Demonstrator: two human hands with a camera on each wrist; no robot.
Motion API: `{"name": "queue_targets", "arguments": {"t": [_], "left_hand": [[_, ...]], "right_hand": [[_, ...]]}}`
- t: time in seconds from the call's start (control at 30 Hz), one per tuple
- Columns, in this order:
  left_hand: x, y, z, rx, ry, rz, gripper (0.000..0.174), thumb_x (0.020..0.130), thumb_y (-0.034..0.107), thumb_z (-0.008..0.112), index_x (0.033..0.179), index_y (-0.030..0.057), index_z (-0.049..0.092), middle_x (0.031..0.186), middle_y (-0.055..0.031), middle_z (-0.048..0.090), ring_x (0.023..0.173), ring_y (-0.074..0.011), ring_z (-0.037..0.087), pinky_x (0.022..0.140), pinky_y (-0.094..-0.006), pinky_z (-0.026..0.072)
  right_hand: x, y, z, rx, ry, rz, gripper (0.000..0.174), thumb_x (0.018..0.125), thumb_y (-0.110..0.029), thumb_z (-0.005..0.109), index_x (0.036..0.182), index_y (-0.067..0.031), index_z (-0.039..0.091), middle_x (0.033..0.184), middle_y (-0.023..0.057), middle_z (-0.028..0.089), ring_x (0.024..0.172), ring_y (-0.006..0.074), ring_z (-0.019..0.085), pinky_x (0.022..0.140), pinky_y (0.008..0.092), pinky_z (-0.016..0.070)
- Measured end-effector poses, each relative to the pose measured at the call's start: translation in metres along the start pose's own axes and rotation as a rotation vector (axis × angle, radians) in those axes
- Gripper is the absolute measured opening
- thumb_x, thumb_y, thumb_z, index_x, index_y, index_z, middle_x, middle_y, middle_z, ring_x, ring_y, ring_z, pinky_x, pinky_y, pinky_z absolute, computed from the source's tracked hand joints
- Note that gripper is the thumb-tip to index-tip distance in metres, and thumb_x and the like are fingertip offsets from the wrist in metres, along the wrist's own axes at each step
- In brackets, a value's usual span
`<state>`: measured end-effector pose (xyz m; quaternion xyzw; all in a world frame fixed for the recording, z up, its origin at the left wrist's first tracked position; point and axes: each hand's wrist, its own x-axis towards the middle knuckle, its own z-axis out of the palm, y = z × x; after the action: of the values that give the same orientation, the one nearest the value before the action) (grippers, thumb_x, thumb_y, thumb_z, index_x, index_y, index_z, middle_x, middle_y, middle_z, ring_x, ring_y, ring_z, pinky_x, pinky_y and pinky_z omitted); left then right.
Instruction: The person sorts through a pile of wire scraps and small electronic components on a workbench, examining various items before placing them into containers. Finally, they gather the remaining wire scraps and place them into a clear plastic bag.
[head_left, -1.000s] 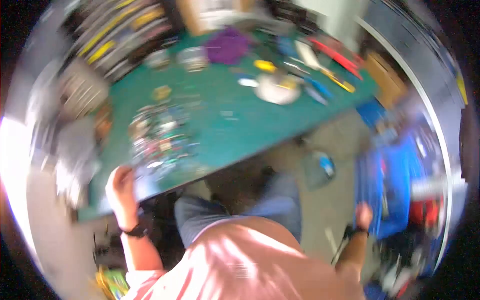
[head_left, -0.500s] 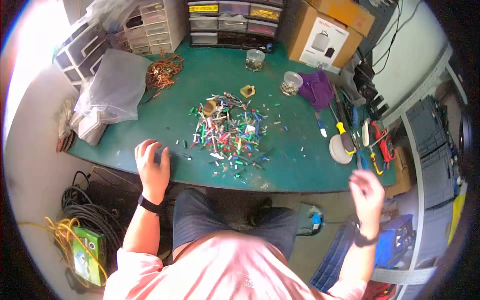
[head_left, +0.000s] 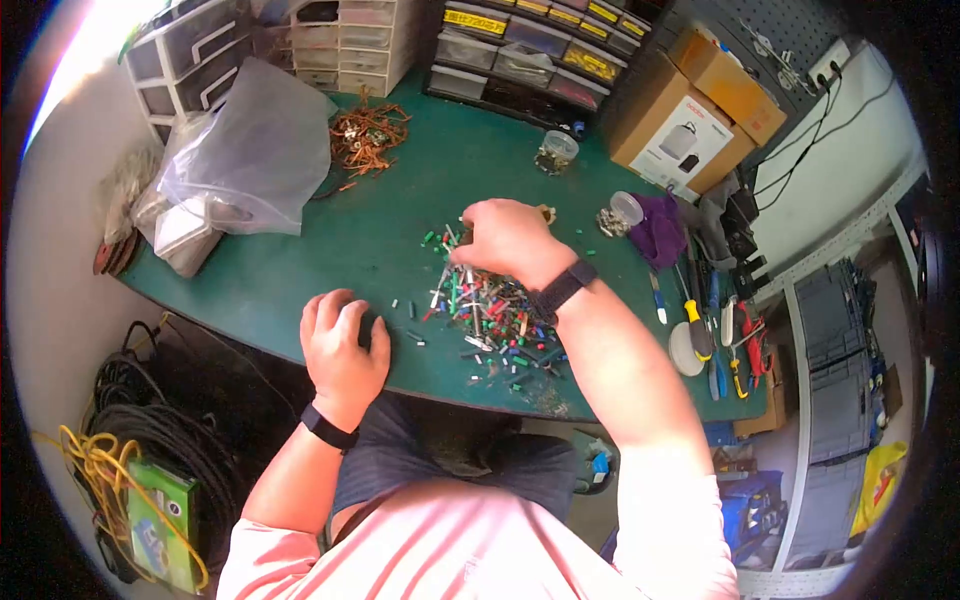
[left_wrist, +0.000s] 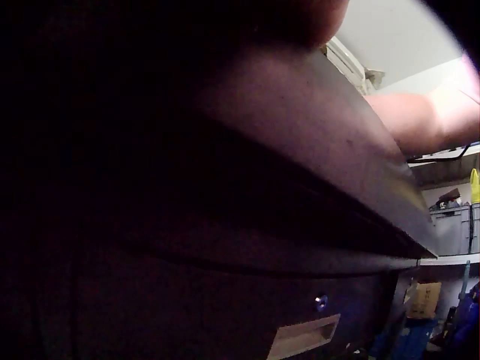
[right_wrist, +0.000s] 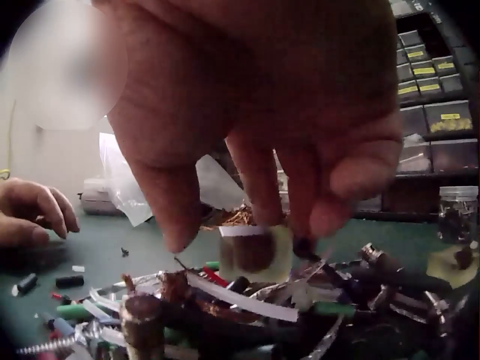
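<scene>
My right hand (head_left: pixel 512 240) reaches over the far left part of a pile of small coloured cable scraps (head_left: pixel 490 310). In the right wrist view its thumb and fingers point down, spread apart, around a translucent yellowish piece with a brown core (right_wrist: pixel 256 255). One fingertip reaches right at that piece's upper edge, while the thumb tip stands clear of its left side. A second yellowish piece (right_wrist: pixel 454 262) lies farther right. My left hand (head_left: pixel 345 345) rests at the table's front edge with loosely bent fingers, left of the pile, holding nothing.
The green table (head_left: pixel 300 290) carries a plastic bag (head_left: pixel 255 150) and copper-coloured scraps (head_left: pixel 370 135) at the back left. Two clear tubs, one being this tub (head_left: pixel 556 152), stand toward the back. A purple cloth (head_left: pixel 658 230) and several hand tools, including a screwdriver (head_left: pixel 697 330), lie at right.
My right hand has swung from beside the table's right end across to the pile. The left hand stays by the front edge, and the head view has turned toward the table and shifted.
</scene>
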<state>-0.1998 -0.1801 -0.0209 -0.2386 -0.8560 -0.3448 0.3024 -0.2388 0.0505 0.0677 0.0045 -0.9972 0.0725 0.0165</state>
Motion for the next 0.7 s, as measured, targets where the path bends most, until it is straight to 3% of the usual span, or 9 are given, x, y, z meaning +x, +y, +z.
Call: {"name": "queue_targets", "arguments": {"t": [0.07, 0.13, 0.2, 0.27, 0.3, 0.43, 0.53, 0.7], "left_hand": [[0.000, 0.000, 0.000, 0.011, -0.011, -0.001, 0.022, 0.067, 0.007, 0.068, 0.087, 0.0021, 0.060, 0.101, -0.0151, 0.058, 0.098, -0.0350, 0.053, 0.086, -0.0437, 0.0425], [0.001, -0.001, 0.000, 0.002, -0.008, -0.006, 0.022, 0.066, 0.008, 0.068, 0.087, 0.0022, 0.060, 0.101, -0.0150, 0.058, 0.098, -0.0349, 0.053, 0.086, -0.0437, 0.0426], [0.000, -0.001, -0.001, -0.005, -0.003, -0.011, 0.023, 0.066, 0.008, 0.068, 0.086, 0.0023, 0.060, 0.101, -0.0148, 0.058, 0.098, -0.0348, 0.053, 0.085, -0.0437, 0.0427], [0.000, 0.000, -0.001, -0.028, 0.004, -0.008, 0.022, 0.066, 0.006, 0.066, 0.087, 0.0014, 0.059, 0.100, -0.0164, 0.058, 0.097, -0.0362, 0.052, 0.085, -0.0436, 0.0427], [0.000, 0.000, -0.001, -0.030, 0.008, -0.015, 0.022, 0.066, 0.006, 0.066, 0.087, 0.0014, 0.059, 0.100, -0.0164, 0.058, 0.097, -0.0362, 0.052, 0.085, -0.0436, 0.0427], [0.000, 0.000, -0.002, -0.012, -0.003, -0.010, 0.022, 0.066, 0.006, 0.066, 0.087, 0.0015, 0.059, 0.101, -0.0158, 0.057, 0.098, -0.0359, 0.052, 0.086, -0.0435, 0.0426], [0.000, 0.001, -0.001, -0.007, -0.009, 0.007, 0.021, 0.067, 0.006, 0.066, 0.087, 0.0015, 0.059, 0.101, -0.0159, 0.058, 0.098, -0.0358, 0.052, 0.086, -0.0433, 0.0427], [-0.003, 0.001, 0.001, 0.019, -0.012, -0.005, 0.021, 0.068, 0.009, 0.066, 0.086, 0.0020, 0.060, 0.102, -0.0150, 0.058, 0.099, -0.0353, 0.052, 0.087, -0.0434, 0.0423]], "right_hand": [[0.001, -0.002, 0.006, -0.070, -0.089, 0.039, 0.030, 0.067, -0.028, 0.071, 0.085, -0.0041, 0.068, 0.081, 0.0171, 0.066, 0.079, 0.0350, 0.064, 0.072, 0.0429, 0.0505], [0.002, 0.006, 0.015, -0.018, 0.018, 0.023, 0.025, 0.064, -0.025, 0.068, 0.077, -0.0033, 0.069, 0.077, 0.0195, 0.066, 0.075, 0.0376, 0.065, 0.068, 0.0458, 0.0519], [-0.003, 0.009, 0.014, 0.009, -0.018, 0.034, 0.023, 0.066, -0.020, 0.066, 0.082, -0.0035, 0.067, 0.082, 0.0190, 0.066, 0.080, 0.0381, 0.064, 0.071, 0.0445, 0.0513], [-0.010, 0.012, 0.013, 0.252, 0.133, -0.091, 0.025, 0.068, -0.012, 0.065, 0.091, -0.0033, 0.064, 0.091, 0.0185, 0.064, 0.088, 0.0369, 0.062, 0.077, 0.0420, 0.0502], [-0.016, 0.014, 0.008, 0.332, 0.078, -0.081, 0.030, 0.070, -0.003, 0.061, 0.100, -0.0034, 0.058, 0.099, 0.0174, 0.062, 0.095, 0.0341, 0.060, 0.082, 0.0393, 0.0483], [-0.046, 0.016, -0.005, 0.610, 0.175, -0.131, 0.032, 0.071, 0.003, 0.056, 0.102, -0.0033, 0.054, 0.097, 0.0141, 0.059, 0.092, 0.0300, 0.060, 0.081, 0.0356, 0.0474], [-0.073, 0.012, -0.019, 0.605, 0.281, -0.139, 0.032, 0.071, 0.003, 0.056, 0.103, -0.0037, 0.054, 0.097, 0.0125, 0.059, 0.090, 0.0288, 0.059, 0.081, 0.0350, 0.0472], [-0.103, 0.012, -0.031, 0.613, 0.373, -0.184, 0.035, 0.073, 0.006, 0.056, 0.105, -0.0064, 0.054, 0.098, 0.0072, 0.056, 0.084, 0.0185, 0.058, 0.064, 0.0269, 0.0484]]}}
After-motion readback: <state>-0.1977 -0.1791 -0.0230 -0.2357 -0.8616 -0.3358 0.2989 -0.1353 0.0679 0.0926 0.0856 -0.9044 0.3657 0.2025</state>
